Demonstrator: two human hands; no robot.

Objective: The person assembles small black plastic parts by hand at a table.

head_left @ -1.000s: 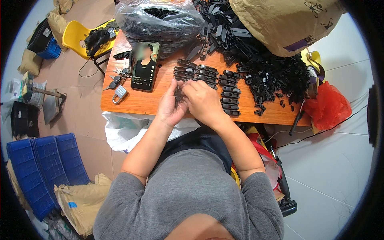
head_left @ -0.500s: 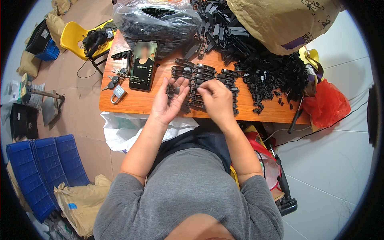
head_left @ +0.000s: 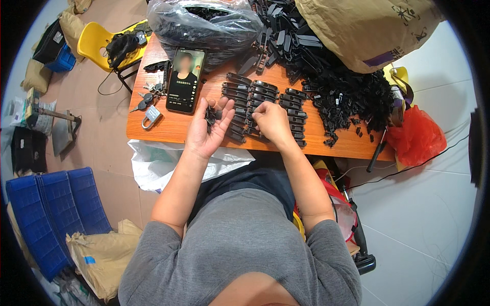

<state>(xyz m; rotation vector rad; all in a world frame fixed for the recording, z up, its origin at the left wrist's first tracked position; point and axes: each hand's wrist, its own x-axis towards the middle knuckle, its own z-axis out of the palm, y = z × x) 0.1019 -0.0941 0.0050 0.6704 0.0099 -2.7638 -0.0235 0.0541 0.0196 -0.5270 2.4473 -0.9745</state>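
Showing nearest us: a white bag (head_left: 166, 171) lay under the edge of the table (head_left: 173, 130).
Left hand (head_left: 206, 135): we had it half open, palm up, small black pieces (head_left: 211, 118) resting inside.
Right hand (head_left: 273, 125): its fingers curled together, hiding part of the rows; we couldn't tell whether they gripped anything.
Black clips (head_left: 264, 92): three columns lay beneath and beyond it.
Phone (head_left: 182, 86): it lay left of them.
Far right: a black pile (head_left: 352, 97) spread below a paper bag (head_left: 367, 30).

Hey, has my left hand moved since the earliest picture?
Yes. Your left hand has shifted left, closer to the phone lying on the table.
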